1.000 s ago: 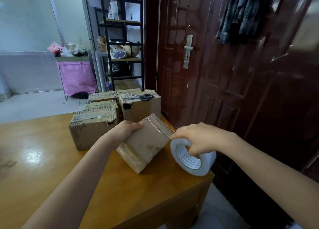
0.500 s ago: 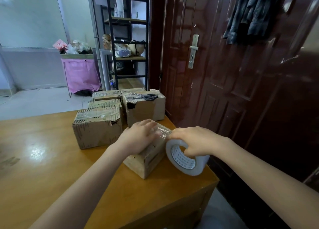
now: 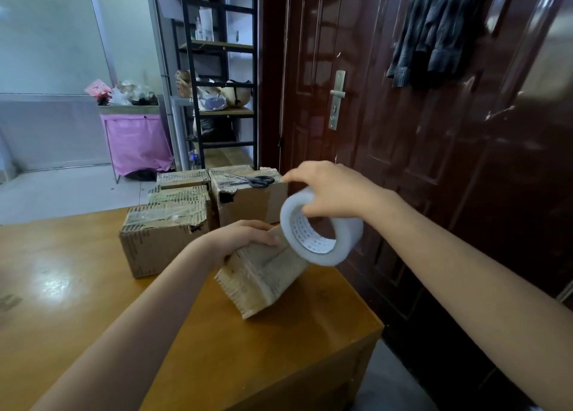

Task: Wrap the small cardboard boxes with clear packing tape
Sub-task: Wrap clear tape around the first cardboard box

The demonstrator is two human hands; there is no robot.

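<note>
A small cardboard box [image 3: 260,277] stands tilted on the wooden table [image 3: 77,302] near its right edge. My left hand [image 3: 245,235] grips the box's top far corner. My right hand [image 3: 328,190] holds a roll of clear packing tape [image 3: 321,227] lifted above the box's right side, fingers through the core. Whether a tape strip runs from roll to box is not clear.
Several taped cardboard boxes [image 3: 161,237] sit at the table's far edge, with black scissors [image 3: 257,181] on the rightmost one. A dark red door [image 3: 403,131] is close on the right. A black shelf [image 3: 217,85] and a pink bin [image 3: 136,140] stand behind.
My right hand lifted the tape roll from table level up above the box's right side. The box, pressed flatter half a second ago, is tipped up again under my left hand.
</note>
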